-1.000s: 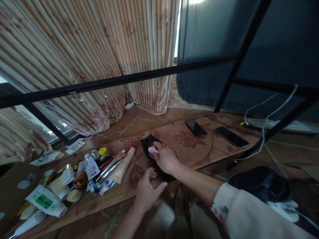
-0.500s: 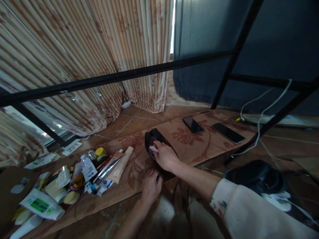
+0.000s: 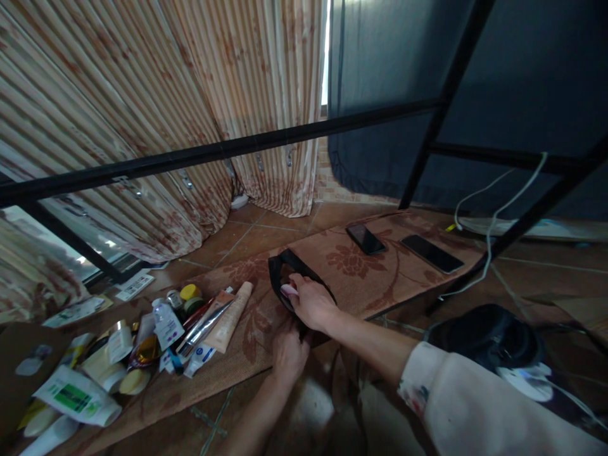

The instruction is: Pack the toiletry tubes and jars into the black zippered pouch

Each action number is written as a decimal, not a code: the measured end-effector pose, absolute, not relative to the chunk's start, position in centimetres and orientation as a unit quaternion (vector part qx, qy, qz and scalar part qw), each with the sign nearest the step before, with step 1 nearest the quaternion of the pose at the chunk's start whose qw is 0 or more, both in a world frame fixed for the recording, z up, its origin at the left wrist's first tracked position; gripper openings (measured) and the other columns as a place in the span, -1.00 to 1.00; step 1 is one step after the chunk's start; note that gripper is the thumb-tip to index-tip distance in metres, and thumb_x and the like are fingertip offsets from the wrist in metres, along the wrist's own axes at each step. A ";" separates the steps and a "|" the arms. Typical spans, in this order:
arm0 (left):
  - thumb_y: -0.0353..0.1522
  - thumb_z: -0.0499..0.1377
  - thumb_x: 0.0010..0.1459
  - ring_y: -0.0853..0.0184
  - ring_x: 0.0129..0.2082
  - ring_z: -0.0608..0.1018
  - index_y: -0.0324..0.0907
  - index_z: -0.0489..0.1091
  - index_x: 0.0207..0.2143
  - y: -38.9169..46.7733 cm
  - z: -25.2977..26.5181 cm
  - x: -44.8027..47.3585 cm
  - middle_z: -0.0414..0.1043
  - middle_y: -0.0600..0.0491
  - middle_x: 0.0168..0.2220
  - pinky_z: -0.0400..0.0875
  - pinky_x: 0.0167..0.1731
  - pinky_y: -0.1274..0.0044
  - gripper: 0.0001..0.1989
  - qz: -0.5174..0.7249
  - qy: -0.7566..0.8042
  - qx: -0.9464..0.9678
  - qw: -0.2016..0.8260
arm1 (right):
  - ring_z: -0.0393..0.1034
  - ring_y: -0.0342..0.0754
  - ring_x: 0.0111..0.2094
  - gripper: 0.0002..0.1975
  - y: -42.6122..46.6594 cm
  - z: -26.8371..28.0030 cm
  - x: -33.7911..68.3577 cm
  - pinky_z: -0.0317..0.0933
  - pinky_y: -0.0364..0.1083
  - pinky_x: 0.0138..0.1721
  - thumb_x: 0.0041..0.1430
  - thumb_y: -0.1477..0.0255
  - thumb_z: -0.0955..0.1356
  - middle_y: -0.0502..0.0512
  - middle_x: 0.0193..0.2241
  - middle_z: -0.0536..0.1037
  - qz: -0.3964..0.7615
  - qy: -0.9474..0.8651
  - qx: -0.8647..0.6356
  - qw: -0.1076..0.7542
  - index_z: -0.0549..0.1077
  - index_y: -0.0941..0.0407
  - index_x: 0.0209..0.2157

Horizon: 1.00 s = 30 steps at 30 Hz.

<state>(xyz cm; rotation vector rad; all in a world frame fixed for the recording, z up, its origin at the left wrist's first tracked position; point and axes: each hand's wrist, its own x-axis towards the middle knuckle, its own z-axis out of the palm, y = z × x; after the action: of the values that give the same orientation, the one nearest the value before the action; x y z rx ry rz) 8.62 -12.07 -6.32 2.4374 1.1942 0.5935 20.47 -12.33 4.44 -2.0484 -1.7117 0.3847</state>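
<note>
A black pouch (image 3: pixel 274 273) lies on the patterned brown mat with its mouth spread. My right hand (image 3: pixel 313 305) is over the opening, its fingers closed on a small pale pink item (image 3: pixel 289 290) whose kind I cannot make out. Curled at the pouch's near edge, my left hand (image 3: pixel 289 348) grips it; its fingertips are partly hidden. To the left, a beige squeeze tube (image 3: pixel 234 322) and a shiny silver tube (image 3: pixel 204 329) lie together with several other cosmetics.
Two dark phones, one at the middle (image 3: pixel 365 239) and one further right (image 3: pixel 432 253), rest on the mat (image 3: pixel 349 278). A black metal rail (image 3: pixel 266 140) crosses beyond it. At the right are a white cable (image 3: pixel 491 228) and a dark bag (image 3: pixel 484 339). Left stands a cardboard box (image 3: pixel 28 342).
The pouch's mouth looks wider and has shifted slightly left. My right hand and the pink item moved slightly left with it. My left hand stays at the near edge.
</note>
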 end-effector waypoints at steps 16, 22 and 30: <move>-0.38 0.10 0.13 0.23 -0.17 0.52 -0.16 0.43 -0.20 -12.2 -7.9 8.1 0.50 -0.04 -0.19 0.40 -0.15 0.41 -0.81 0.289 0.377 0.845 0.244 | 0.40 0.01 -0.14 -0.65 -12.2 4.2 20.7 0.13 -0.09 -0.15 0.19 0.43 0.18 0.23 -0.13 0.47 0.138 -0.620 -0.746 0.200 0.27 0.14 0.02; -0.37 0.07 0.14 0.23 -0.14 0.50 -0.17 0.42 -0.18 -12.2 -7.9 8.1 0.49 -0.05 -0.17 0.38 -0.12 0.40 -0.78 0.277 0.380 0.846 0.252 | 0.39 0.01 -0.11 -0.70 -12.2 4.2 20.7 0.12 -0.09 -0.13 0.20 0.44 0.18 0.23 -0.13 0.48 0.150 -0.610 -0.753 0.196 0.30 0.13 -0.03; -0.36 0.08 0.14 0.24 -0.16 0.51 -0.17 0.43 -0.18 -12.3 -7.5 8.0 0.50 -0.04 -0.19 0.38 -0.14 0.41 -0.78 0.275 0.376 0.853 0.235 | 0.38 0.01 -0.08 -0.72 -12.2 4.3 20.8 0.11 -0.10 -0.10 0.21 0.44 0.19 0.23 -0.13 0.48 0.162 -0.608 -0.754 0.189 0.31 0.14 -0.05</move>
<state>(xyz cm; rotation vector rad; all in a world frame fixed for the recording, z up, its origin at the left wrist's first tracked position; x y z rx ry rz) 7.99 -12.33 -7.46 2.3408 1.0332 0.7558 20.81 -12.16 4.28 -2.1201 -1.7080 0.4567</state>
